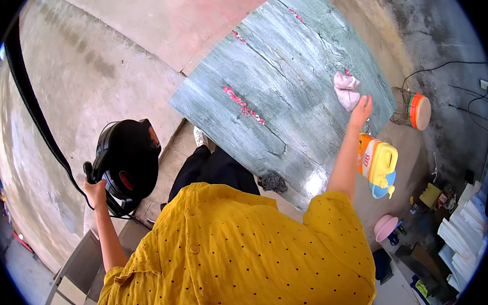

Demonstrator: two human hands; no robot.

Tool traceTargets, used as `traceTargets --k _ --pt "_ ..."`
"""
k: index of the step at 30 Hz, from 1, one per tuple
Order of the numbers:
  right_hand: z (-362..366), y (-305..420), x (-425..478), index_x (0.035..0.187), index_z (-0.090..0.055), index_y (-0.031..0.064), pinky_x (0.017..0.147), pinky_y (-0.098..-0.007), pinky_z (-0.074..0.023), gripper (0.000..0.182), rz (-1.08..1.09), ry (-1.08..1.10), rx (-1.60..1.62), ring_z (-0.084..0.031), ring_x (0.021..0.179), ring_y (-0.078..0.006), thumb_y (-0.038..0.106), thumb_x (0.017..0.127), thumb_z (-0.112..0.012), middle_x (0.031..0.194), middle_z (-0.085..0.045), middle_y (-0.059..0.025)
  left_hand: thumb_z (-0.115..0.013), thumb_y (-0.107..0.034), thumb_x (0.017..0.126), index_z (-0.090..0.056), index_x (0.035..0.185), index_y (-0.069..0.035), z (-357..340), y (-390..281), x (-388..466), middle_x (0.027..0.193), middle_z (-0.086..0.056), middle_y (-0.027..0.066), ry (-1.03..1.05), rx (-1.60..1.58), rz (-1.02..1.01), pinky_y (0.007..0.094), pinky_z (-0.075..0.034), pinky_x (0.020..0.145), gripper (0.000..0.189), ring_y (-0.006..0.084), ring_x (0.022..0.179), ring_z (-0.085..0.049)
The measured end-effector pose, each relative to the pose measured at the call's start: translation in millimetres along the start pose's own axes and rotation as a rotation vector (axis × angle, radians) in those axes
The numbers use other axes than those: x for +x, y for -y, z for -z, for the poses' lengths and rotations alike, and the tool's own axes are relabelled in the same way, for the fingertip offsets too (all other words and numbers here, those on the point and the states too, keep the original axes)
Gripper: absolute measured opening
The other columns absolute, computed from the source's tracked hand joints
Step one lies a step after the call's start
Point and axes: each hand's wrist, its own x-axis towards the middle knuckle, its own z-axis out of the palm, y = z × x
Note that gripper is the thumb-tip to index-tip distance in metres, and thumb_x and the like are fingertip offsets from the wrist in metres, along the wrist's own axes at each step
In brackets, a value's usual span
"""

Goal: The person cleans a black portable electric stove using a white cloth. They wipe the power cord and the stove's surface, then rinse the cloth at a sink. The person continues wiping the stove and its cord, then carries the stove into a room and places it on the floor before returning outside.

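My left hand [96, 191] is closed on the side handle of a glossy black rounded appliance [137, 159] with a red oval mark, held to the left of my legs. Its exact kind is unclear. My right hand [362, 108] is over the right part of a table with a blue-green wood-look top [281, 79]. Its fingers are at the lower edge of a crumpled pale pink cloth [346, 91], and whether they grip it does not show. Below this hand, at the table's edge, is a yellow jug-like container [380, 161] with an orange label.
A wire basket [401, 106] and an orange-rimmed round thing [420, 111] lie beyond the table's right edge. A pink basin [385, 227] is at lower right, near white fabric or bags [463, 239]. Dark cables [444, 65] run along the wall. A dark fuzzy clump [272, 182] lies at the near table edge.
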Motion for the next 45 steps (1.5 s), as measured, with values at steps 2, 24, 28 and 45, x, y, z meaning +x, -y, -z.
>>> traceTargets --k 2,24,28,45 --pt "-40 -5 -14 0.134 -0.032 -0.0056 0.106 -0.0454 -0.0279 0.069 0.067 0.072 -0.311 -0.035 0.125 -0.0403 0.033 0.082 -0.058 0.133 -0.038 -0.0288 -0.062 -0.013 0.057 -0.059 0.091 -0.001 -4 -6 -10 0.067 -0.060 0.0080 -0.013 -0.024 0.020 0.0333 -0.046 0.059 0.037 0.0212 0.059 -0.058" --pt "-146 453 -467 0.114 -0.052 -0.0044 0.073 -0.0259 -0.0489 0.031 0.171 1.991 0.566 -0.063 0.083 -0.0163 0.019 0.094 -0.048 0.103 -0.064 -0.0145 -0.074 -0.023 0.051 -0.056 0.103 -0.006 45 66 33 0.092 -0.065 0.0143 -0.121 -0.491 0.274 0.0369 -0.049 0.077 0.058 0.0307 0.087 -0.063" --pt "-155 520 -573 0.132 -0.034 -0.0037 0.101 -0.0333 -0.0373 0.055 0.313 2.306 0.486 -0.044 0.123 -0.0210 0.003 0.085 -0.061 0.131 -0.045 -0.0150 -0.074 -0.025 0.051 -0.056 0.101 -0.007 60 88 51 0.086 -0.066 0.0132 -0.162 -0.594 0.327 0.0383 -0.050 0.075 0.056 0.0312 0.084 -0.064" --pt "-265 673 -699 0.118 -0.049 0.0015 0.086 -0.0302 -0.0458 0.049 -0.153 2.352 0.477 -0.058 0.098 -0.0172 -0.006 0.073 -0.066 0.107 -0.059 -0.0061 -0.051 -0.024 0.090 -0.055 0.095 0.001 49 149 229 0.085 -0.060 0.0154 -0.366 -1.041 0.663 0.0359 -0.044 0.070 0.026 0.0264 0.077 -0.057"
